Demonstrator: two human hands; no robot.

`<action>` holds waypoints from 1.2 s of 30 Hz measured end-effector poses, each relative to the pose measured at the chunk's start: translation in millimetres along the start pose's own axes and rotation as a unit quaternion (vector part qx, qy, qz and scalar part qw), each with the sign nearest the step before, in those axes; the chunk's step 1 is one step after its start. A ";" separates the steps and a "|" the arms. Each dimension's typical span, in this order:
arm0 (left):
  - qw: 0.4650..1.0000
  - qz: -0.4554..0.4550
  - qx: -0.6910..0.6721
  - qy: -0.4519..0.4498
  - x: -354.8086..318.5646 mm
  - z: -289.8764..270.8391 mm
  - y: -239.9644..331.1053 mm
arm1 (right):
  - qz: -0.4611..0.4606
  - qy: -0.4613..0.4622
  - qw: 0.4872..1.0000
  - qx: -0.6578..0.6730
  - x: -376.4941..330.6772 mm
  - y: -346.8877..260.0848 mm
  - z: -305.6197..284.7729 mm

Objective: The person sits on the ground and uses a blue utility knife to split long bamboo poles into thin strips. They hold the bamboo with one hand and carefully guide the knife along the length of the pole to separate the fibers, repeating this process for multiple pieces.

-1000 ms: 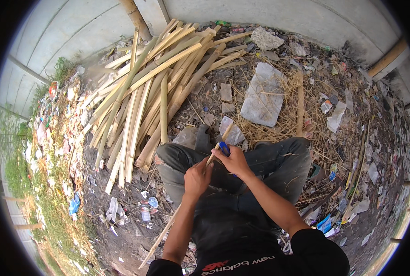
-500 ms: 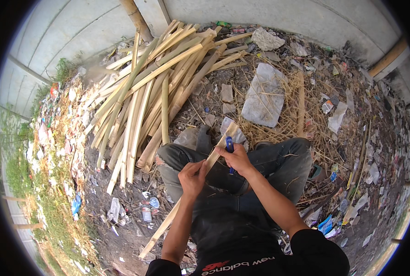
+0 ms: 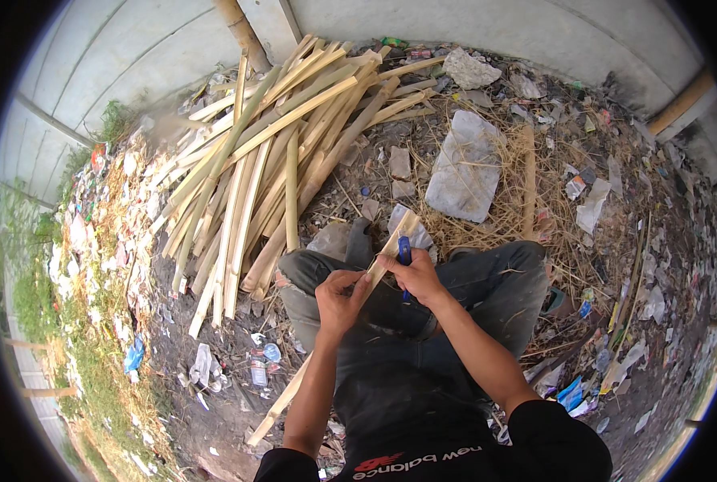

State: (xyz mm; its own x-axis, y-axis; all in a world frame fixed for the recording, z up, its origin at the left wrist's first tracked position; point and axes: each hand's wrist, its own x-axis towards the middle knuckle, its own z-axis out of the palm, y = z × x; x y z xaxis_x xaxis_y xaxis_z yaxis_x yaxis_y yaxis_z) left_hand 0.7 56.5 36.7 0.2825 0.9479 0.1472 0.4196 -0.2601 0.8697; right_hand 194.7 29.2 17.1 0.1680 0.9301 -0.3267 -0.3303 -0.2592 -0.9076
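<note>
A pale split bamboo strip [image 3: 280, 402] slants across my lap, from beside my left forearm up to a tip between my knees. My left hand [image 3: 338, 304] pinches it near the middle, thumb and fingers closed. Higher on the strip, my right hand [image 3: 416, 279] is closed round a slim blue tool [image 3: 405, 252] that looks like a utility knife; its thumb lies against the strip. The tool stands almost upright in the hand, and its working edge is hidden from me. My crossed legs in dark jeans [image 3: 487, 281] lie under both hands.
A large heap of bamboo strips [image 3: 270, 161] lies ahead to the left. Beyond my knees sits a flat grey slab [image 3: 463, 169] on dry straw [image 3: 515, 197]. Litter covers the dirt, with a plastic bottle [image 3: 259, 369] at left. A concrete wall [image 3: 455, 24] closes the far side.
My left hand has shifted slightly up along the strip, toward my right hand, and its fingers look more curled. My right hand and the blue tool are almost where they were.
</note>
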 end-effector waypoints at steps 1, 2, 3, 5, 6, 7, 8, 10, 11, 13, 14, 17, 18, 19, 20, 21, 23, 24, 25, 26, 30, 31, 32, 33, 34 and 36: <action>1.000 0.018 0.006 0.021 0.3 1.1 1.0 | -0.006 0.004 1.000 -0.003 0.6 0.0 -1.6; 0.998 0.037 0.013 0.042 -0.4 1.9 1.7 | -0.012 0.008 1.000 -0.006 1.4 0.2 -3.5; 0.996 0.053 0.022 0.062 -2.6 0.9 0.7 | -0.010 0.026 1.000 0.000 3.3 4.3 -6.8; 0.994 0.036 0.045 0.093 -7.6 -9.1 -6.0 | -0.006 0.061 0.998 0.010 8.8 10.5 -18.0; 0.992 0.024 0.059 0.111 -12.5 -18.8 -11.0 | -0.011 0.058 0.996 0.063 10.7 11.2 -23.7; 0.989 0.017 0.078 0.127 -17.5 -28.9 -19.1 | -0.011 0.077 0.994 0.076 13.0 9.6 -30.4; 0.985 0.010 0.097 0.144 -24.6 -42.2 -31.6 | -0.010 0.096 0.991 0.089 16.0 8.0 -36.7; 0.968 -0.021 0.135 0.210 -45.4 -81.6 -76.8 | -0.022 0.130 0.985 0.112 21.1 -1.4 -46.2; 0.944 -0.049 0.194 0.262 -52.1 -103.2 -83.2 | -0.020 0.142 0.983 0.115 25.4 -1.7 -58.6; 0.900 -0.112 0.293 0.304 -67.7 -156.8 -100.5 | -0.019 0.166 0.978 0.123 35.8 0.4 -88.5; 0.864 -0.125 0.382 0.305 -87.0 -184.4 -120.2 | -0.023 0.172 0.977 0.122 42.1 -2.5 -93.7; 0.872 -0.049 0.413 0.259 -107.3 -189.1 -104.3 | -0.029 0.197 0.972 0.128 54.9 -8.1 -109.8; 0.904 -0.020 0.384 0.185 -109.4 -178.1 -92.2 | -0.030 0.202 0.969 0.138 60.1 -12.2 -113.8; 0.929 0.007 0.353 0.110 -115.0 -162.2 -78.5 | -0.029 0.205 0.967 0.147 64.8 -15.6 -116.4; 0.944 0.008 0.326 0.038 -122.7 -147.0 -70.9 | -0.035 0.197 0.966 0.162 70.4 -19.8 -118.0; 0.954 0.011 0.296 -0.036 -128.7 -133.2 -65.2 | -0.042 0.191 0.964 0.177 76.1 -24.6 -120.9; 0.960 -0.068 0.268 -0.049 -138.8 -111.3 -58.8 | -0.058 0.181 0.959 0.208 85.7 -33.7 -124.3; 0.960 -0.106 0.252 -0.058 -141.7 -106.6 -58.5 | -0.052 0.187 0.956 0.219 89.9 -36.7 -126.5; 0.958 -0.122 0.248 -0.080 -143.3 -109.8 -60.4 | -0.058 0.182 0.952 0.239 94.7 -41.1 -129.9; 0.955 -0.137 0.244 -0.101 -144.3 -116.2 -62.6 | -0.065 0.176 0.947 0.259 99.6 -46.5 -134.1; 0.957 -0.136 0.174 -0.189 -148.5 -136.2 -61.6 | -0.100 0.141 0.930 0.324 116.2 -64.4 -166.7; 0.951 -0.144 0.158 -0.224 -152.8 -143.5 -67.9 | -0.108 0.142 0.926 0.333 118.1 -68.6 -175.2; 0.940 -0.097 0.218 -0.242 -159.2 -147.0 -72.7 | -0.120 0.114 0.929 0.332 121.3 -71.6 -181.7; 0.939 -0.130 0.193 -0.254 -157.9 -146.0 -67.1 | -0.098 0.135 0.939 0.301 120.1 -73.4 -178.0; 0.936 -0.164 0.167 -0.263 -154.9 -141.9 -54.3 | -0.074 0.154 0.948 0.270 117.5 -80.1 -168.2; 0.936 -0.207 0.107 -0.263 -156.1 -125.5 -43.3 | -0.032 0.183 0.961 0.204 109.1 -87.4 -141.6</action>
State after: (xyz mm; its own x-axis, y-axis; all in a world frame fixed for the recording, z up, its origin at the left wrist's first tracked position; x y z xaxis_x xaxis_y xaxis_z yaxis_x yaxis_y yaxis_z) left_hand -169.9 -57.1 35.2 0.4191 0.7689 -0.4829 0.7345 0.0256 0.6781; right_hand 373.4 116.5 23.4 0.4912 0.7673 -0.4123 -0.6328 -0.0110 -0.7742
